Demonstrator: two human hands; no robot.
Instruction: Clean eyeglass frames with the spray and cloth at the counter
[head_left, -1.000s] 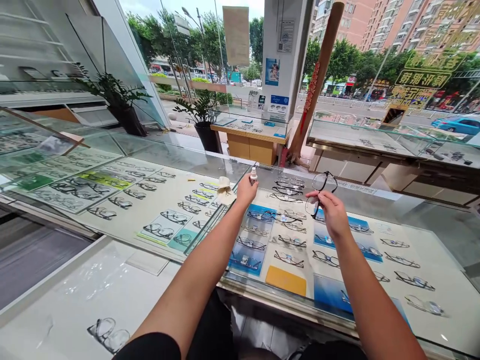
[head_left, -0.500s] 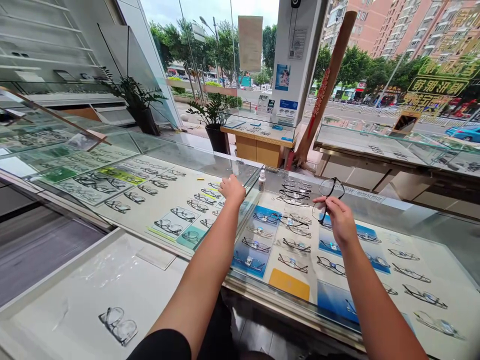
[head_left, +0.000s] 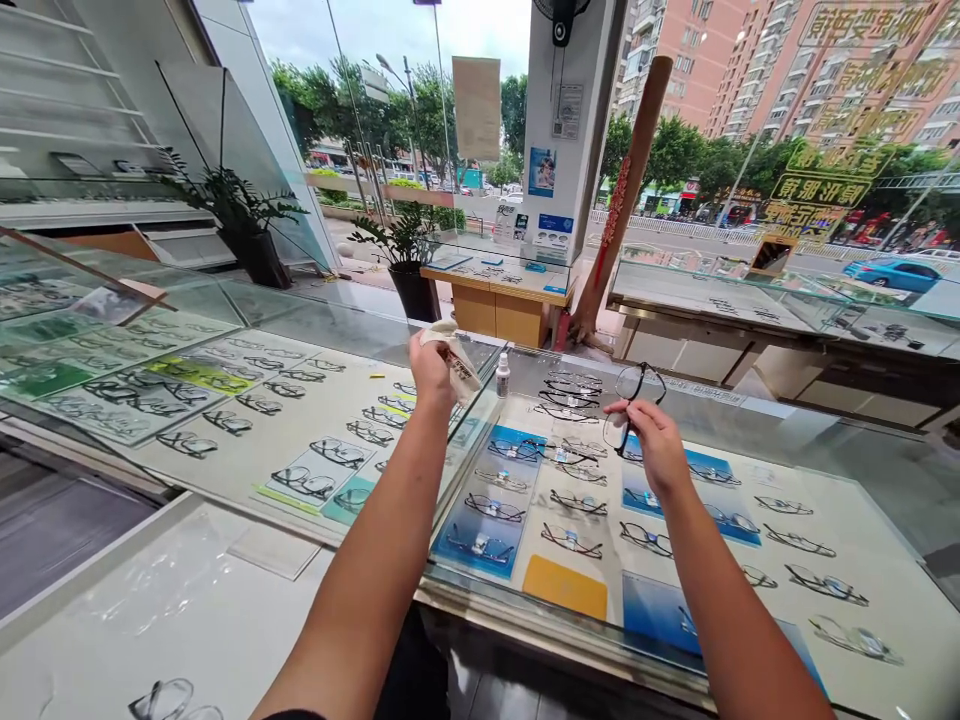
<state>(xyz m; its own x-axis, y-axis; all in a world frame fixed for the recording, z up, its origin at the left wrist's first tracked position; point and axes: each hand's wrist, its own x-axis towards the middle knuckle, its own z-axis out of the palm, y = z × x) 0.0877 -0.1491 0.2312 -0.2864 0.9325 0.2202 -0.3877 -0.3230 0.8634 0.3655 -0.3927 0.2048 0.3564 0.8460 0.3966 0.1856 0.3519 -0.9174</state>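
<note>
My left hand is closed on a pale cloth with dark print, held above the glass counter. In my right hand is a pair of dark-framed eyeglasses, pinched between thumb and fingers and raised with the lenses one above the other. Between the two hands a small white spray bottle stands upright on the counter. Below my right hand, several rows of eyeglasses lie in the glass display case, some on blue cards.
A white drawer stands pulled out at the lower left, with eyeglasses and a clear flat sheet in it. A yellow card lies in the case. Potted plants and a wooden post stand beyond the counter.
My left hand has picked up the cloth from the counter beside the bottle. My right hand still holds the eyeglasses. The view has shifted slightly to the right.
</note>
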